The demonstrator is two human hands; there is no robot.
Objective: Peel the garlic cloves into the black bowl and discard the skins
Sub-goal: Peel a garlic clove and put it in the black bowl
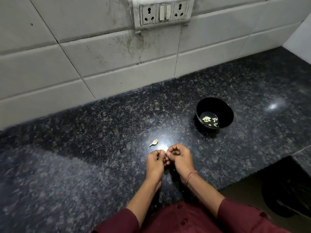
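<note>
Maroon cloth sleeves (239, 214) cover both forearms at the bottom edge, above a dark speckled granite tabletop (84, 148). The left hand (154, 163) and the right hand (180, 158) meet just above the tabletop with their fingers curled inward. Between the fingertips of both they pinch a small pale piece of garlic (166, 150). It is mostly hidden, so whether it is clove or loose skin cannot be told. A pinkish thread band (191, 177) circles the right wrist.

Just beyond the left hand, apart from it, one unpeeled garlic clove with a papery tail (154, 142) lies on the tabletop beside a bright glare spot. Further back and to the right stands a round glossy black bowl (202, 105), upright, well apart from the hands. Several peeled pale yellow-green garlic cloves (206, 118) lie on its bottom.

Behind the tabletop rises a stained white tiled wall (67, 64) with a grimy white socket-and-switch panel (164, 12).
</note>
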